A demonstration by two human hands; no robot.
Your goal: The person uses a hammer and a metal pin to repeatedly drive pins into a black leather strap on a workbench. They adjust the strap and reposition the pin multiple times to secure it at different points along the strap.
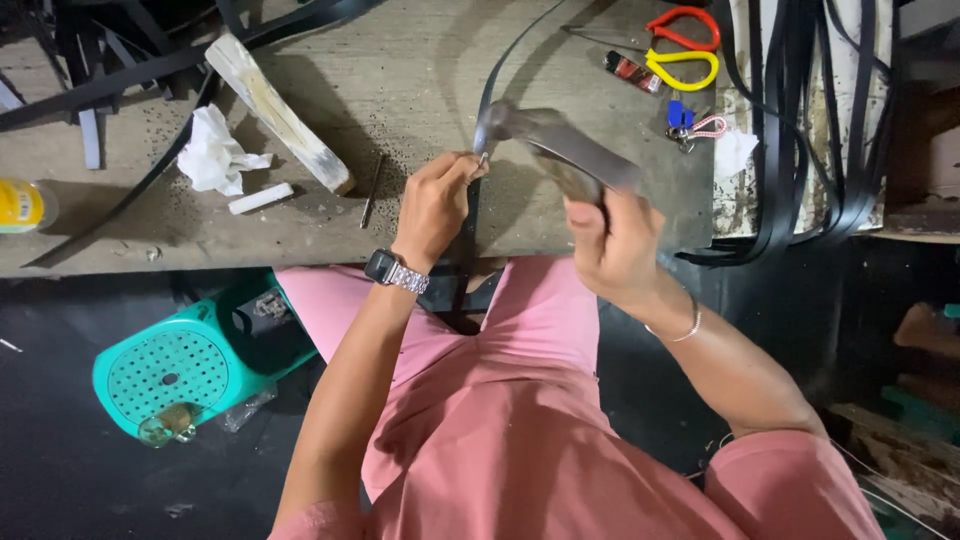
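Note:
My right hand grips the handle of a metal hammer, whose head hangs just above my left hand's fingertips. My left hand, with a metal watch on its wrist, pinches a small punch or nail upright on a narrow black strap. The strap runs from the far side of the worn wooden bench down over its near edge between my knees. The hammer is blurred by motion.
On the bench lie a pale wooden block, crumpled white paper, a white stick, a thin metal tool, scissors with red and yellow handles, keys and a yellow container. Black straps hang at right. A teal stool stands below left.

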